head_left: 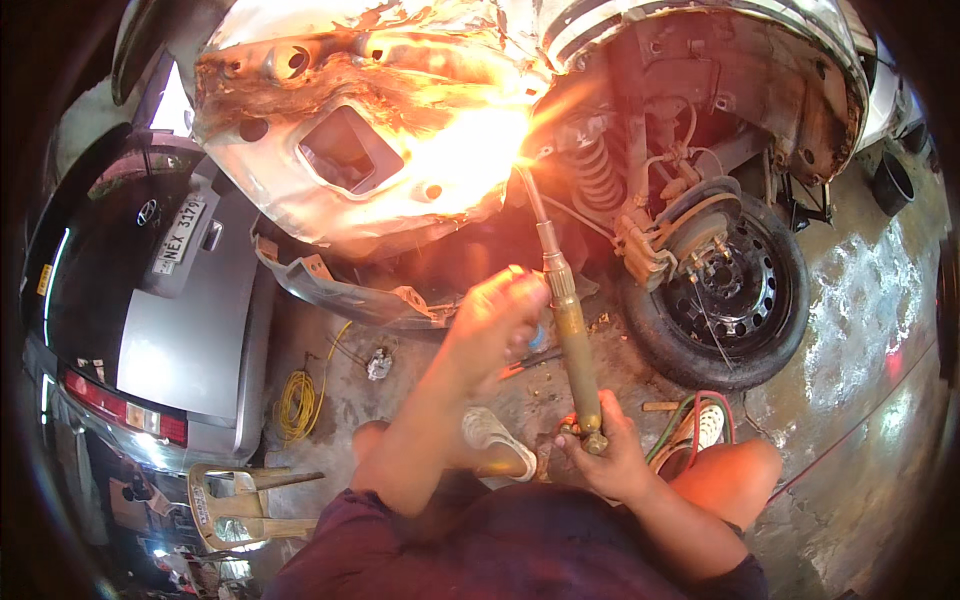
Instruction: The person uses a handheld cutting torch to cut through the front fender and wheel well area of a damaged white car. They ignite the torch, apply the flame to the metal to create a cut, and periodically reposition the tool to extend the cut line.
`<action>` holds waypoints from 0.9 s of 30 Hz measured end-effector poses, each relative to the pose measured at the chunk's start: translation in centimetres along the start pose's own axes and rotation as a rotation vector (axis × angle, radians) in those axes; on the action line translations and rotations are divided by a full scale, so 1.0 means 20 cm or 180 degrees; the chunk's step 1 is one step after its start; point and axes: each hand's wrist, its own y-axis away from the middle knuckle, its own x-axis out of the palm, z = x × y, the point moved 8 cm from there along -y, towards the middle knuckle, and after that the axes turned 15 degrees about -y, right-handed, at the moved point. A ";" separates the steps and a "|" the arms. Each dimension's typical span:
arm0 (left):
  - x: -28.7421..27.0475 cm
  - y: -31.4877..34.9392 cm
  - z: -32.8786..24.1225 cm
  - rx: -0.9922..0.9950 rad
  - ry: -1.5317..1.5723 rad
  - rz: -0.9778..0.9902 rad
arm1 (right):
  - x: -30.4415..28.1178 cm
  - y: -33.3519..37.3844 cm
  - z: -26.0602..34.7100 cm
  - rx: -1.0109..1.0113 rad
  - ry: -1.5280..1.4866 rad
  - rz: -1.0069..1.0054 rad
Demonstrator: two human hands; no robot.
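Setting was a car repair workshop; a stripped, rusted car body (400, 130) stood with its wheel arch open, suspension spring (597, 172) and bare wheel (730, 295) exposed; stained concrete floor (860, 330); parked grey car (170, 300) alongside.

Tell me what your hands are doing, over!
Left hand steadies torch. Right hand grips its valve end. Flame on rusty car panel. Hoses by knee.
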 end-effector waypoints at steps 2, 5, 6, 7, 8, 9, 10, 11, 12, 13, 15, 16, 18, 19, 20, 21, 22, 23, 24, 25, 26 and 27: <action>0.06 0.00 0.02 0.0513 -0.0544 -0.0084 | 0.01 0.01 0.01 -0.0021 -0.0217 0.0021; 0.04 0.02 0.05 0.0377 -0.0577 0.0002 | 0.05 0.05 0.13 -0.1076 0.0233 0.0322; 0.03 0.01 0.07 0.0242 -0.0433 -0.0032 | 0.05 0.05 0.14 -0.1121 0.0221 0.0342; 0.05 0.01 0.07 0.0188 -0.0462 0.0108 | 0.06 0.05 0.14 -0.1207 0.0318 0.0408; 0.07 0.01 0.08 0.0193 -0.0461 0.0141 | 0.07 0.06 0.14 -0.1322 0.0413 0.0446; 0.09 0.00 0.08 0.0268 -0.0446 0.0213 | 0.07 0.06 0.14 -0.1392 0.0512 0.0380; 0.11 -0.01 0.08 0.0363 -0.0703 0.0190 | 0.06 0.06 0.14 -0.1496 0.0611 0.0284; 0.13 -0.02 0.07 0.0519 -0.0947 0.0205 | 0.06 0.06 0.13 -0.1564 0.0730 0.0184; 0.15 -0.02 0.06 0.0674 -0.1193 0.0221 | 0.05 0.04 0.10 -0.1481 0.0745 0.0078; 0.16 -0.03 0.10 0.0517 -0.1269 0.0198 | 0.05 0.03 0.07 -0.1354 0.0775 -0.0037; 0.14 -0.03 0.10 0.0566 -0.1994 -0.0040 | 0.04 0.02 0.03 -0.1277 0.0904 -0.0144; 0.14 -0.02 0.09 0.0642 -0.2360 -0.0192 | 0.05 0.02 0.02 -0.1329 0.1009 -0.0130; 0.14 0.01 0.06 0.0820 -0.2642 -0.0264 | 0.05 0.01 0.01 -0.1429 0.1106 -0.0172; 0.14 0.02 0.06 0.0730 -0.2746 -0.0243 | 0.04 0.01 0.01 -0.1473 0.1098 -0.0229; 0.14 0.03 0.07 0.0640 -0.2848 -0.0227 | 0.05 0.01 0.01 -0.1511 0.1055 -0.0237; 0.14 0.03 0.05 0.0672 -0.2895 -0.0258 | 0.05 0.01 0.03 -0.1529 0.1199 -0.0212; 0.14 0.04 0.04 0.0706 -0.3109 -0.0356 | 0.06 0.02 0.07 -0.1750 0.1038 -0.0196; 0.15 0.05 0.03 0.0775 -0.3011 -0.0346 | 0.06 0.02 0.09 -0.1746 0.1165 -0.0194; 0.15 0.06 0.02 0.0833 -0.2910 -0.0315 | 0.07 0.03 0.13 -0.1828 0.1183 -0.0206; 0.16 0.06 0.02 0.0902 -0.2795 -0.0231 | 0.07 0.02 0.15 -0.1685 0.1243 -0.0233; 0.16 0.06 0.01 0.0956 -0.2664 -0.0148 | 0.08 0.02 0.18 -0.1630 0.1255 -0.0273; 0.15 0.07 0.02 0.0940 -0.2505 -0.0057 | 0.09 0.03 0.21 -0.1545 0.1269 -0.0303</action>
